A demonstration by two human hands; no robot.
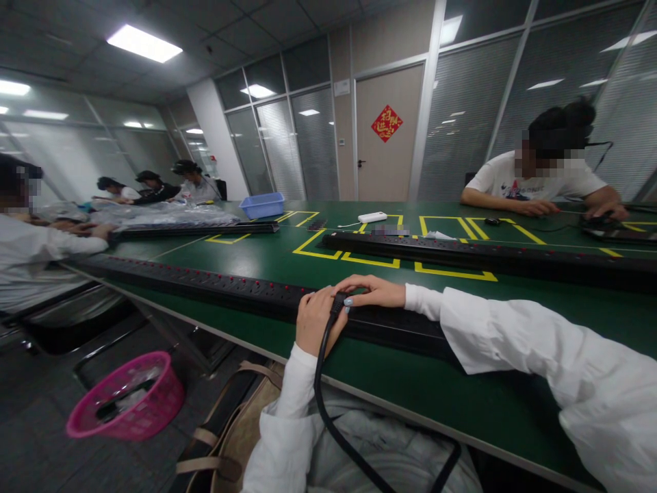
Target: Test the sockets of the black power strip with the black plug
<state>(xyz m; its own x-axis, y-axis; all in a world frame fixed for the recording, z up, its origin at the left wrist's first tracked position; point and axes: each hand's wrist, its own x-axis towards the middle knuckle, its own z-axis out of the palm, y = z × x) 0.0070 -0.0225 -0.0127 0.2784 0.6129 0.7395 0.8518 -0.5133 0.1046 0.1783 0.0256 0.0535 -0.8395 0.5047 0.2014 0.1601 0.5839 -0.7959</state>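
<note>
A long black power strip (226,284) with a row of red-marked sockets lies along the near edge of the green table. Over its middle, both hands close around a black power plug (337,305). My left hand (315,320) wraps the plug's left side, its fingers bent over the strip. From the right, my right hand (374,291) grips the plug with its thumb against the side and fingers curled over the top. A thick black cable (321,383) hangs from the plug toward my lap. The plug's prongs and the socket under it are hidden by the hands.
Another long black strip (462,255) lies farther back, by yellow tape outlines (456,275). A white power bank (372,218) and blue bin (263,205) stand behind. Co-workers sit left and across. A pink basket (128,404) and a bag (246,438) are below the table.
</note>
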